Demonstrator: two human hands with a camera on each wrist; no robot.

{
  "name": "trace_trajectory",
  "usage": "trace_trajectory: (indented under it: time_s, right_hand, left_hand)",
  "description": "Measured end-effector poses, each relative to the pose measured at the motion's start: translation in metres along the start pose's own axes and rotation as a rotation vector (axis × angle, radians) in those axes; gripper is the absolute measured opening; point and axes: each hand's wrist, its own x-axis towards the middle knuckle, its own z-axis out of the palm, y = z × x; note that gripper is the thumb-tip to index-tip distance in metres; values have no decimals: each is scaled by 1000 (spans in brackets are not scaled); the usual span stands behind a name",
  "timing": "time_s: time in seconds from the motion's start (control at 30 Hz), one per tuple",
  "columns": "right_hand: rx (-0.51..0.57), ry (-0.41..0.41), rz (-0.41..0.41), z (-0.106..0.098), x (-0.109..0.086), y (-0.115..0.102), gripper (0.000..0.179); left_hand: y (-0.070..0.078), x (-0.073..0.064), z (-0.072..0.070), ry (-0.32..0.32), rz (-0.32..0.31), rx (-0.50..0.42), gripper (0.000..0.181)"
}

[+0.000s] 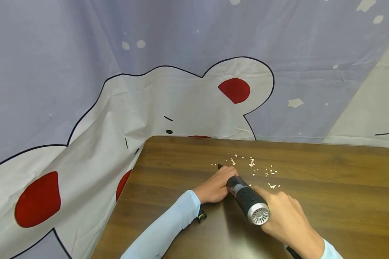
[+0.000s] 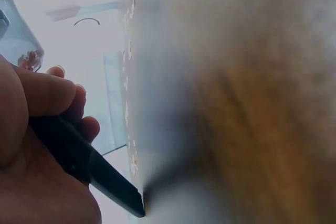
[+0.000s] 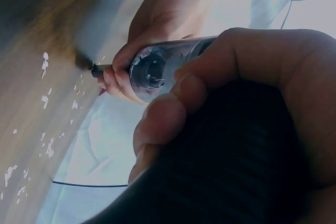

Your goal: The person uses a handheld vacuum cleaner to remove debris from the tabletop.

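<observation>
A black handheld vacuum cleaner [image 1: 249, 199] with a silver vented end slants over the wooden table. My right hand [image 1: 286, 213] grips its dark handle, fingers curled round it in the right wrist view. At the front, my left hand [image 1: 215, 185] holds the narrow black nozzle [image 2: 107, 178], whose tip is at or very near the tabletop. Bits of pale debris show inside the clear dust cup [image 3: 157, 69]. Small white paper scraps [image 1: 251, 162] lie scattered on the table beyond and to the right of the nozzle.
The brown wooden table [image 1: 327, 187] has its far edge against a grey-and-white patterned curtain [image 1: 168, 97]. More curtain hangs along the table's left side. A small black and yellow-green object [image 1: 201, 216] shows by the left wrist.
</observation>
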Motion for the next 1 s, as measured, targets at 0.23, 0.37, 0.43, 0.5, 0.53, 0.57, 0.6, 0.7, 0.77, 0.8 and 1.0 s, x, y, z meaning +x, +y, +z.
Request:
trace_trajectory:
  time_s: [0.23, 0.37, 0.43, 0.5, 0.53, 0.57, 0.6, 0.7, 0.77, 0.8, 1.0]
  right_hand:
    - [12, 22, -28, 7, 3, 2, 61]
    - [21, 33, -37, 11, 4, 3, 60]
    - [23, 38, -45, 13, 5, 4, 60]
    - [21, 41, -51, 14, 5, 4, 60]
    - [20, 43, -54, 14, 5, 4, 60]
    - [18, 44, -56, 14, 5, 4, 60]
    - [18, 46, -58, 15, 5, 4, 60]
    - [23, 51, -60, 16, 6, 5, 60]
    - [30, 55, -58, 17, 7, 5, 59]
    - [34, 57, -58, 18, 7, 5, 59]
    - [26, 66, -66, 20, 6, 4, 60]
  left_hand:
    - [0, -7, -4, 3, -50, 5, 25]
    - [0, -10, -6, -2, -66, 22, 27]
    - [0, -11, -6, -4, -74, 28, 26]
    - [0, -12, -7, -4, -79, 33, 25]
    - [-1, -12, -7, -5, -81, 36, 25]
    - [-1, -12, -7, -4, -81, 36, 24]
    - [-1, -13, -8, -4, -84, 34, 25]
    - [-2, -13, -8, -10, -95, 30, 26]
    - [-3, -13, -9, -13, -98, 28, 26]
    - [-3, -13, -9, -13, -99, 26, 26]
    - [-3, -14, -10, -14, -90, 18, 24]
